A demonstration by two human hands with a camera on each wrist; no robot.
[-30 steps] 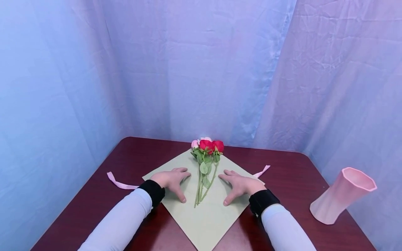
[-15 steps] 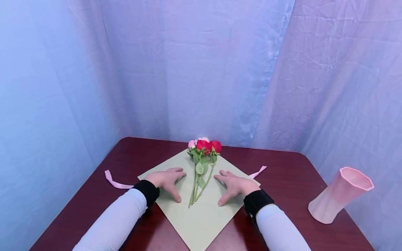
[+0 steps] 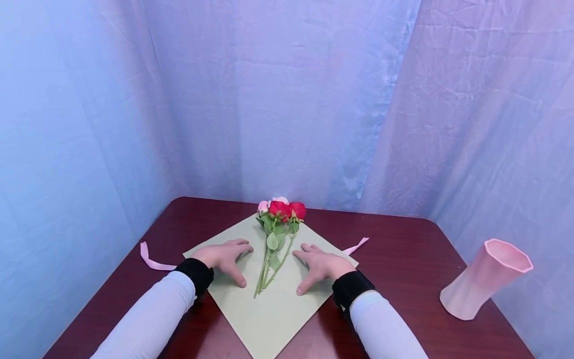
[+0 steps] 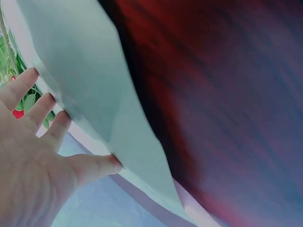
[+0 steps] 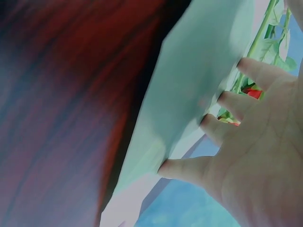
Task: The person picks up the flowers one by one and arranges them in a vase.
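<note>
A pale green sheet of wrapping paper [image 3: 269, 319] lies cornerwise on the table, one corner toward me. Across its upper middle rests a small bunch of roses [image 3: 279, 208], red and pink, stems pointing to me. My left hand [image 3: 226, 257] is spread on the paper left of the stems, fingertips touching the sheet. On the other side, my right hand [image 3: 320, 267] presses the paper with spread fingertips, apart from the stems. Neither hand grips anything. In the left wrist view, the fingertips [image 4: 113, 163] meet the sheet near its edge. A pink ribbon [image 3: 154, 263] sticks out from under both side corners.
A pink and white fluted vase [image 3: 484, 284] leans at the table's right side. The dark red wooden table [image 3: 403, 249] has rounded far corners. Pale blue and lilac curtains [image 3: 287, 99] hang behind it and along both sides.
The paper has slid left along the table, carrying the roses and ribbon with it. Both hands have moved left along with the sheet, fingers still spread on it.
</note>
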